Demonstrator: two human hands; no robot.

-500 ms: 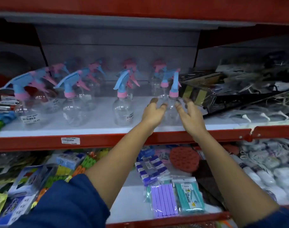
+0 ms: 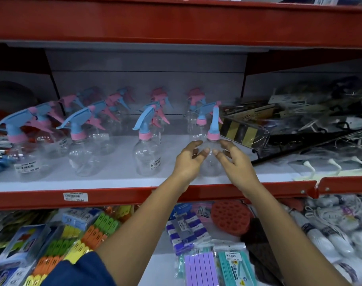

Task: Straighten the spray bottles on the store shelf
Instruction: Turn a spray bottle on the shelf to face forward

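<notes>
Near the shelf's (image 2: 122, 183) front edge, left hand (image 2: 189, 159) and right hand (image 2: 234, 159) loosely cup a clear spray bottle (image 2: 212, 139), fingers half-open; turning it gently would best align its nozzle with the neighbouring bottle (image 2: 147, 155).

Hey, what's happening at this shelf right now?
A person is tidying a row of clear spray bottles with blue and pink trigger heads on a red-edged store shelf. Both hands are cupped around the rightmost front bottle, the left hand and the right hand on either side of its body, fingers loosely spread. Whether they actually grip it is unclear. The bottle stands upright. The other front bottles, such as the middle one, stand untouched to the left.
</notes>
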